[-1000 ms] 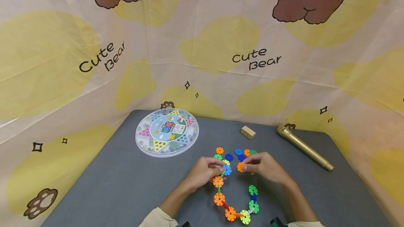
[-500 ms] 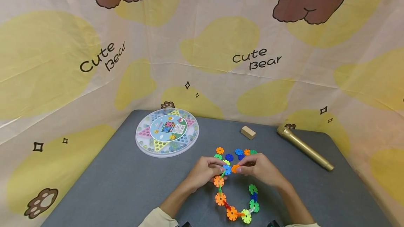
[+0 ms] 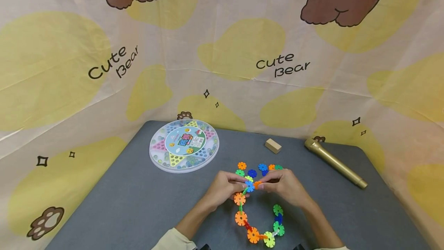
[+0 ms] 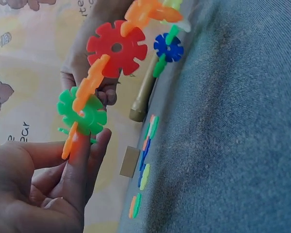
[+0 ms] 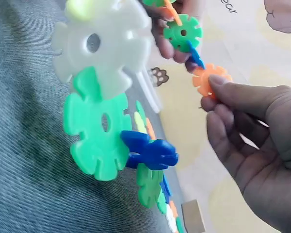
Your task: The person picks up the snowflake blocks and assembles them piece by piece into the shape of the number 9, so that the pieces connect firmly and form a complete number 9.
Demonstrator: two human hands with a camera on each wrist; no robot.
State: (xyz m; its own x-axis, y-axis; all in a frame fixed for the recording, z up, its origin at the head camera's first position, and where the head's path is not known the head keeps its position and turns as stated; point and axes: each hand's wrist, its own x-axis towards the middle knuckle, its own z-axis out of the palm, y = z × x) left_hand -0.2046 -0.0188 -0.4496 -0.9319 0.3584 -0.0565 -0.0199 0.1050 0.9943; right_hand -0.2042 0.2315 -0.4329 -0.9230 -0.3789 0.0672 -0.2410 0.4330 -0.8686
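The right hand has brought its pinched orange disc against the blue disc at the chain end, which the left hand grips (just in front of the loose discs); the gap has closed.

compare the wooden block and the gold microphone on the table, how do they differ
The wooden block is short, pale tan and box-shaped; the gold microphone is long, shiny and cylindrical. The block lies nearer the middle of the table's back edge; the microphone lies farther right, slanting toward the right edge. Both lie flat on the grey table, untouched by either hand.
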